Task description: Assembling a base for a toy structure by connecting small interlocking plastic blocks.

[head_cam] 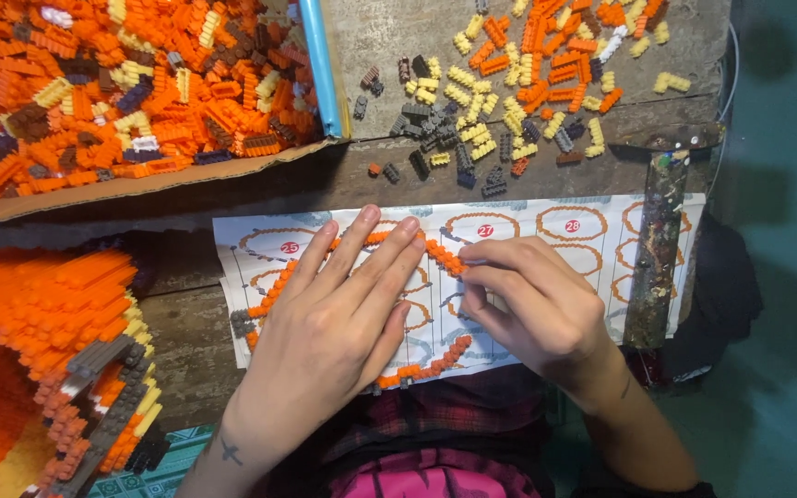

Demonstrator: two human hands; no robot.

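Two hands are laid on a printed instruction sheet (592, 242) near the front edge of the wooden surface (362, 180). The left hand (339, 318) is pressed flat, fingers extended and spread, nothing grasped, on top of an orange brick ring (440, 258) lying on the sheet. The right hand (532, 304) is curled, its fingertips (472, 263) pinched on the ring's upper right arc.

The ring is seen as a thin, single-row loop of small orange blocks, with a few grey ones at its left end. Its long axis is taken to run left to right, parallel to the front edge; much of the outline is hidden beneath the left hand. The visible arcs are the upper run between the fingers, the left curve, and a lower right stretch near the front edge of the sheet.

A loose scatter of bricks (509, 92), orange, yellow and grey, is noted toward the far right of the surface. A cardboard tray (140, 184) heaped with orange bricks occupies the far left corner. A large orange brick model (48, 369) stands at the left front. A paint-stained hammer (659, 231) rests on the sheet's right edge.
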